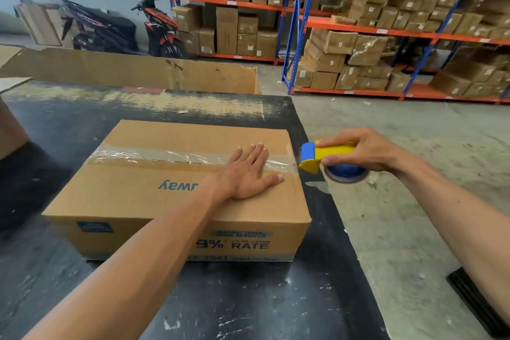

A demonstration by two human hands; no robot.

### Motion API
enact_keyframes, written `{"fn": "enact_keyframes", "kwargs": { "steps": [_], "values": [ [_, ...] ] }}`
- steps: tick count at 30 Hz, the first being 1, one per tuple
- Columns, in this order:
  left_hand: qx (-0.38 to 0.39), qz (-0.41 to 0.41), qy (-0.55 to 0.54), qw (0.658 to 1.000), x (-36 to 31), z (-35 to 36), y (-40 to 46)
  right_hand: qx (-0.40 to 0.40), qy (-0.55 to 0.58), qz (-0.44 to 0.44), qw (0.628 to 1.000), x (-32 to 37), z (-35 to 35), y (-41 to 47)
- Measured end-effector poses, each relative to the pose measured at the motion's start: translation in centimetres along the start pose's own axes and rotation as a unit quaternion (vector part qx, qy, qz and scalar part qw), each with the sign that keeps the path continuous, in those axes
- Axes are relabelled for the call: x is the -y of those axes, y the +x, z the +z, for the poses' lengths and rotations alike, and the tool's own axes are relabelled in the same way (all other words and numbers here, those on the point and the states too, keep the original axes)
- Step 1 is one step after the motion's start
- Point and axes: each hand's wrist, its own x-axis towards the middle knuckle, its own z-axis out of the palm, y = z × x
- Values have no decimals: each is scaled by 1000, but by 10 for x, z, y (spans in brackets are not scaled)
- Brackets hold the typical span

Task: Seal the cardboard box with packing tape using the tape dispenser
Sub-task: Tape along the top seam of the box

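Cardboard box [176, 190]: closed, on black table [248, 298]; clear packing tape [154, 157] runs along its top seam. Left hand [248, 174]: fingers straight, palm flat on the tape near the box's right end. Right hand [367, 150]: curled around the yellow-and-blue tape dispenser [323, 156], held just past the box's right edge, tape stretched to it.

The cardboard box [176, 190] carries blue print. On its top, upside down from this view, the letters "way" are readable, the rest hidden under the left hand [245, 174]. Its front side reads "9% STERILIZATION RATE", with "ANTIBACTERIAL ODOR REMOVER" blurred above. A lower line of print is too blurred to read.
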Motion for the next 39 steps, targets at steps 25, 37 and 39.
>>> {"fn": "enact_keyframes", "kwargs": {
  "steps": [25,37,39],
  "values": [
    [4,13,53,999,-2,-4,-4,47,-124,-99,986,23,29,31],
    [2,6,52,999,-3,-3,-2,60,-453,-198,867,99,23,21],
    [3,2,49,999,-4,-5,-2,42,-457,-181,870,105,29,14]
  ]
}}
